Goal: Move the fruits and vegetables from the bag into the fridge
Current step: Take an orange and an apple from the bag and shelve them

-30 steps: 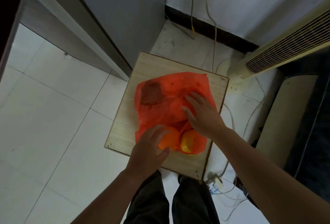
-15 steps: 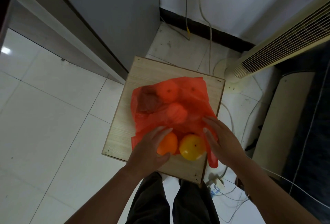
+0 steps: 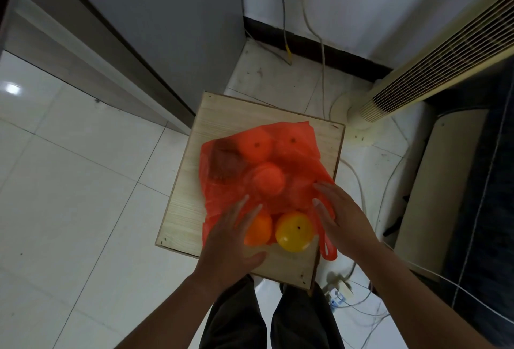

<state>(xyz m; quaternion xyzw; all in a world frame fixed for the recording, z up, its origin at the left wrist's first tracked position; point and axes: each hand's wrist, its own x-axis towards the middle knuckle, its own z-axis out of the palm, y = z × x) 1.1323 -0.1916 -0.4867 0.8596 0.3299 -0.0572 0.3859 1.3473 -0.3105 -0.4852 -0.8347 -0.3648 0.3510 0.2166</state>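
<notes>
An orange-red plastic bag [image 3: 292, 159] lies on a small wooden table [image 3: 222, 118]. At its near, open end an orange fruit [image 3: 262, 233] and a yellow fruit [image 3: 294, 230] lie uncovered, side by side. My left hand [image 3: 230, 240] rests over the orange fruit with fingers fairly straight and the thumb spread below it. My right hand [image 3: 342, 218] lies flat on the bag's right edge, beside the yellow fruit. Inside the bag show round fruits [image 3: 268, 181] and a dark reddish item [image 3: 225, 165]. The grey fridge [image 3: 167, 15] stands shut behind the table, to the left.
A cream tower fan [image 3: 431, 70] leans at the right, with its round base by the table corner. Cables run down the wall and across the floor to a power strip [image 3: 339, 290] near my feet. White floor tiles spread to the left.
My right hand slid from the middle of the bag down to its right edge. The bag's film came off the two near fruits, baring the yellow one. My left hand stayed on the orange fruit.
</notes>
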